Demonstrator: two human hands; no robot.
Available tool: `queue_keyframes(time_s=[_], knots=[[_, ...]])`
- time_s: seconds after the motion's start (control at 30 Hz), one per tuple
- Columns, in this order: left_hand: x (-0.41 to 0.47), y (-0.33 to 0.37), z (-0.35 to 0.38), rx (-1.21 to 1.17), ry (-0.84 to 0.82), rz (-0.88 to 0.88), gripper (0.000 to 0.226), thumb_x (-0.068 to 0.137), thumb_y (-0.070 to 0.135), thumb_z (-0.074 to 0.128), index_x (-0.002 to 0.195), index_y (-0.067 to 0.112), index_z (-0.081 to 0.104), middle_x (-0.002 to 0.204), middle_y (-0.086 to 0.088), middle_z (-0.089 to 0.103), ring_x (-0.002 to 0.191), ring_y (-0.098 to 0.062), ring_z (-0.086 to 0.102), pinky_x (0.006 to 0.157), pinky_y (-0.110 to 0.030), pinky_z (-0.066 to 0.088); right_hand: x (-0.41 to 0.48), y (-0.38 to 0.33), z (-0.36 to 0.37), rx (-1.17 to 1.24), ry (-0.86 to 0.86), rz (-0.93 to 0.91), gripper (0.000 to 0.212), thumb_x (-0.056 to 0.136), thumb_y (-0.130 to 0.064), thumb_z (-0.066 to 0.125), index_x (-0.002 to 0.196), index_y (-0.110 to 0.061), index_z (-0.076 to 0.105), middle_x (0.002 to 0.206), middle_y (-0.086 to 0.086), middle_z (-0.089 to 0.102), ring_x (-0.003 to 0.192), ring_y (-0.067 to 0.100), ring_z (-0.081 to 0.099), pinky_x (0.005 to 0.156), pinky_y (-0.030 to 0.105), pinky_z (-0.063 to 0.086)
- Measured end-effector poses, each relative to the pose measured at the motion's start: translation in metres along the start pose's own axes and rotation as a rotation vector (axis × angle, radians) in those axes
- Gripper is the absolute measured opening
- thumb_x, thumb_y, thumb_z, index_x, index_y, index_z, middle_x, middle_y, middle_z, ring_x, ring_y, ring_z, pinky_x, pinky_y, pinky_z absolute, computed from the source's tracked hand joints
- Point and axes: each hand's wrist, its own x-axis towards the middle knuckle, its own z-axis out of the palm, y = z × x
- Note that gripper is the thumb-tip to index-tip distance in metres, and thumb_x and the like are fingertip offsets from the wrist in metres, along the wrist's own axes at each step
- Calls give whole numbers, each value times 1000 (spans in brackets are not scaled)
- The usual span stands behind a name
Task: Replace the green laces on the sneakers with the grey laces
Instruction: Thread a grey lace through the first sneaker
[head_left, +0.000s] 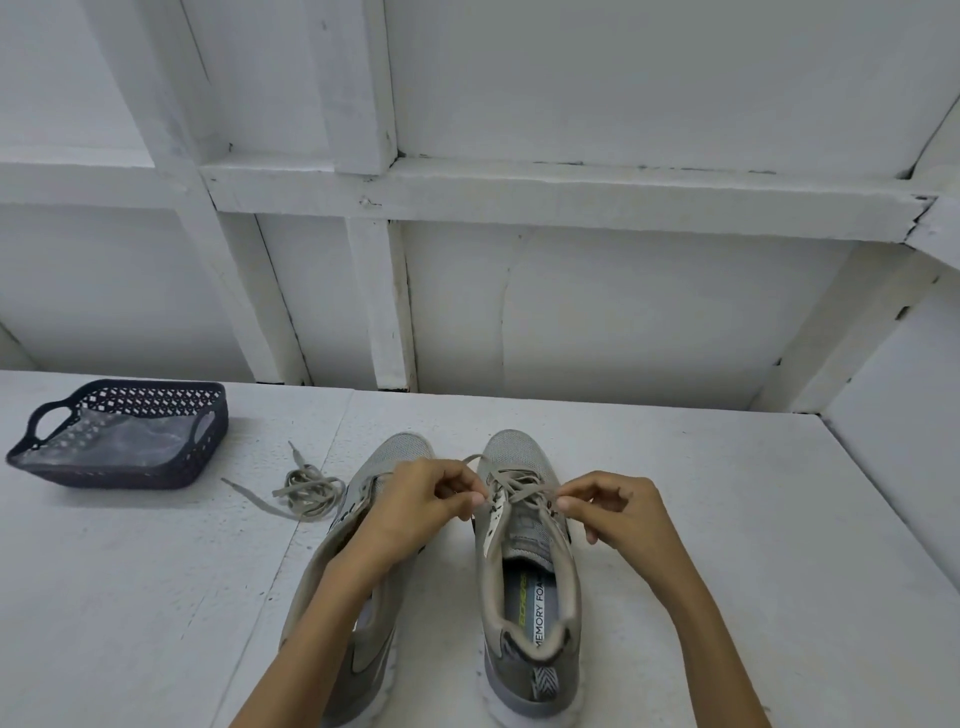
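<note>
At the near edge of the white table (727, 545), whose painted surface is showing a rough, grainy texture and a seam running away from the person, two grey mesh sneakers are standing side by side, toes pointing away. A printed insole is showing inside the right sneaker (524, 587); the left sneaker (402, 449) is sitting partly hidden under a forearm. Over the right sneaker's eyelets, the left hand (415, 501) and the right hand (615, 512) are each pinching part of the flat threaded lace (519, 488) between thumb and curled fingers. Left of the shoes, a loose lace (311, 491) is lying in a tangled coil, its drab colour looking much like the threaded one's. Farther left, a dark perforated plastic basket (119, 475) is holding crumpled clear film. Behind, a white panelled wall (649, 312) with boxy framing is closing off the table.
</note>
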Motion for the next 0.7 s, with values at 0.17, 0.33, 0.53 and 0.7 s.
queue_keyframes(time_s=[0.17,0.33,0.53,0.7], knots=[[1,1,0,32,14,27,11,85,11,72,82,22,72,64,7,67,61,1,59,59,-10,42,-3,6,-5,-117,3,-23,14,81,-8,75,76,-21,77,75,0,69,57,7,46,58,21,43],[1,5,7,189,21,81,6,84,14,72,87,18,76,78,4,73,70,-4,63,66,-11,45,-3,1,-5,-236,-32,-64,19,77,-1,74,72,-19,75,67,-2,63,57,2,44,57,15,39],[3,9,5,357,15,129,8,86,18,69,91,18,75,87,6,72,81,-9,63,72,-14,41,2,-11,-5,-488,-88,-108,15,76,-6,72,71,-20,73,66,-7,61,59,2,48,57,14,37],[7,14,9,462,0,157,10,88,20,65,92,23,74,88,7,69,78,-9,60,71,-23,42,8,-24,-4,-728,-175,-124,11,79,-11,66,76,-20,72,66,-11,54,60,5,48,58,16,36]])
